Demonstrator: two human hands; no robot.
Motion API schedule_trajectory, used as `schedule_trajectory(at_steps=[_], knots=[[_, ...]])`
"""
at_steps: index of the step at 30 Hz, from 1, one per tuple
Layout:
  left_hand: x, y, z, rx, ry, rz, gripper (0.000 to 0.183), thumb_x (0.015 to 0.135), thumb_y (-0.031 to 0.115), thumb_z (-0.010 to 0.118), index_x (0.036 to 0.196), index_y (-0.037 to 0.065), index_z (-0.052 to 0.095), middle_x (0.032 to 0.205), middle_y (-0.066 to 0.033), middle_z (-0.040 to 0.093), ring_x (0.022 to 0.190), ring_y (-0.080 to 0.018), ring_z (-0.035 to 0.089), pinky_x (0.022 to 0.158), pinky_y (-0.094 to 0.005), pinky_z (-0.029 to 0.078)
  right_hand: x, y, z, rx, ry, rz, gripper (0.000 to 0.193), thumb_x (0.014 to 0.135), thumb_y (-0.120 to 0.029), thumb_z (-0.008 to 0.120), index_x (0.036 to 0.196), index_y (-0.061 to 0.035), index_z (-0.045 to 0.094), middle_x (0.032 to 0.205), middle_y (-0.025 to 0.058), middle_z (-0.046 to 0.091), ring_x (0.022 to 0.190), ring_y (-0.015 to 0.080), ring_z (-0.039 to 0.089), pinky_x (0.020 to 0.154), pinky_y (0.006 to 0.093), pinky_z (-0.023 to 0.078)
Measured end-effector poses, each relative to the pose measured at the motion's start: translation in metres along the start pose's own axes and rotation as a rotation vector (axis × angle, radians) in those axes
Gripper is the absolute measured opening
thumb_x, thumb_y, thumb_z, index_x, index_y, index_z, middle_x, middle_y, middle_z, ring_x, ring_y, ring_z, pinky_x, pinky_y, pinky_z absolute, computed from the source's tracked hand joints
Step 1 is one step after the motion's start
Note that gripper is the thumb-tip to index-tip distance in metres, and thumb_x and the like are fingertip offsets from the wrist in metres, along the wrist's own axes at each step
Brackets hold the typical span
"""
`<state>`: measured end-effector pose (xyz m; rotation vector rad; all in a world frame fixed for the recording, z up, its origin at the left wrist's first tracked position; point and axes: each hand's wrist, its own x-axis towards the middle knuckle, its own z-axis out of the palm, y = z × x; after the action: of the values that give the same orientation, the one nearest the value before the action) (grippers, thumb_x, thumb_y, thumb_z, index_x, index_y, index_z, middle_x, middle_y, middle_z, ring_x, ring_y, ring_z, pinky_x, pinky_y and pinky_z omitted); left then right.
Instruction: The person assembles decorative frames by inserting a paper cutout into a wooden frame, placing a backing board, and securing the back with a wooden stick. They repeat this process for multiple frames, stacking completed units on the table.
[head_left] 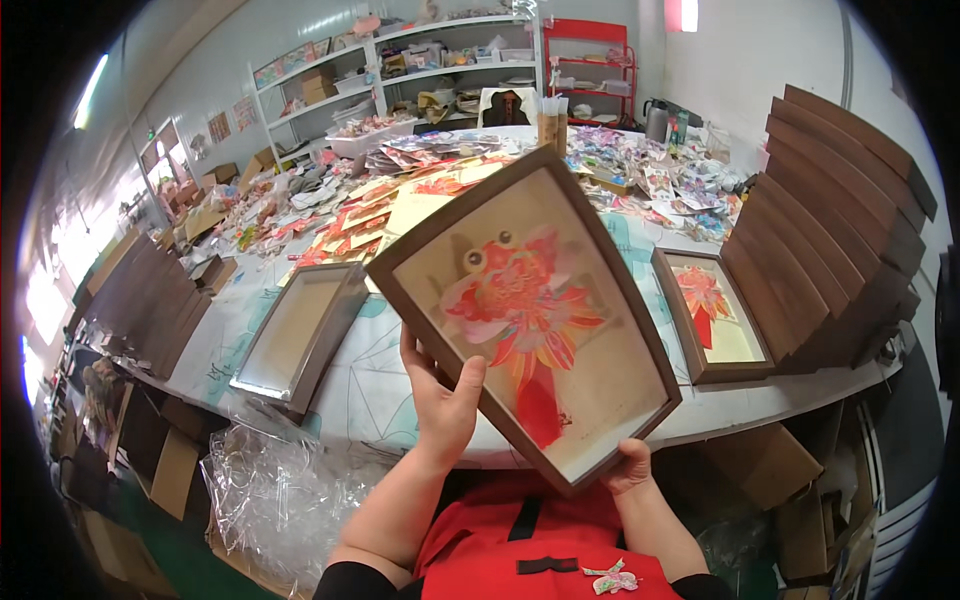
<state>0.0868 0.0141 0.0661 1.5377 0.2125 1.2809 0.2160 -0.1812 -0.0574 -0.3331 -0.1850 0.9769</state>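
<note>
Head view, left grip [440,405], right grip [630,468], both clasping framed picture [530,320]

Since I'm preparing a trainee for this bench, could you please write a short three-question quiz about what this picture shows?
1. Multiple choice: What is the main colour of the fish inside the raised brown frame?
a) blue
b) green
c) red

2. True or false: The left hand and the right hand both hold that frame.

3. Short answer: What colour is the rack at the back, just right of the white shelves?

Key:
1. c, red.
2. True; one hand is on its left edge, the other near its lowest corner.
3. Red.
</note>
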Motion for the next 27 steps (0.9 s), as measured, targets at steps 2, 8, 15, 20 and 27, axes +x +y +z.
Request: schedule_trajectory(at_steps=[2,8,15,20,27], knots=[[0.017,0.005,-0.005,0.12,-0.097,0.103,0.078,0.085,0.011,0.061,0.141,-0.006,0.011,0.142,-0.0222,0.023,0.131,-0.0275,0.029,0.108,-0.0364,0.023,0.002,0.003,-0.002,-0.003,-0.108,-0.008,0.074,0.061,-0.005,0.069,0.129,-0.0056,0.041,0.123,0.0123,0.053,0.116,0.0311,0.051,0.101,0.0451,0.041],[0.089,0.012,-0.004,1.486,-0.059,0.377,0.077,0.087,0.037,0.055,0.141,-0.006,0.022,0.148,-0.0295,0.012,0.14,-0.037,0.011,0.113,-0.0447,0.006,-0.007,0.012,-0.001,-0.178,-0.043,0.041,0.072,0.062,-0.006,0.069,0.128,-0.0054,0.041,0.121,0.0102,0.053,0.113,0.0287,0.052,0.098,0.0417,0.042],[-0.03,-0.022,0.065,1.177,-0.724,0.646,0.07,0.081,0.033,0.057,0.134,-0.007,0.036,0.146,-0.0194,0.03,0.137,-0.0304,0.025,0.112,-0.0457,0.016,-0.002,0.025,0.009,-0.082,-0.015,0.105,0.075,0.064,-0.003,0.067,0.133,-0.0072,0.038,0.126,0.009,0.05,0.119,0.0268,0.048,0.099,0.0417,0.042],[-0.039,-0.014,0.05,0.924,-0.985,0.741,0.058,0.079,0.029,0.06,0.131,0.005,0.048,0.141,-0.0114,0.042,0.133,-0.0216,0.036,0.109,-0.0431,0.024,-0.012,0.018,0.004,-0.02,0.008,0.007,0.075,0.065,-0.002,0.066,0.134,-0.0062,0.038,0.127,0.0089,0.051,0.119,0.0271,0.049,0.1,0.0402,0.042],[0.066,-0.015,0.012,1.338,-0.251,0.489,0.071,0.085,0.042,0.056,0.139,0.002,0.032,0.145,-0.0199,0.03,0.136,-0.0333,0.025,0.111,-0.0486,0.015,-0.015,0.013,0.015,-0.176,0.025,-0.034,0.072,0.062,-0.008,0.069,0.128,-0.0023,0.042,0.121,0.0106,0.053,0.114,0.0268,0.052,0.099,0.0384,0.043]])
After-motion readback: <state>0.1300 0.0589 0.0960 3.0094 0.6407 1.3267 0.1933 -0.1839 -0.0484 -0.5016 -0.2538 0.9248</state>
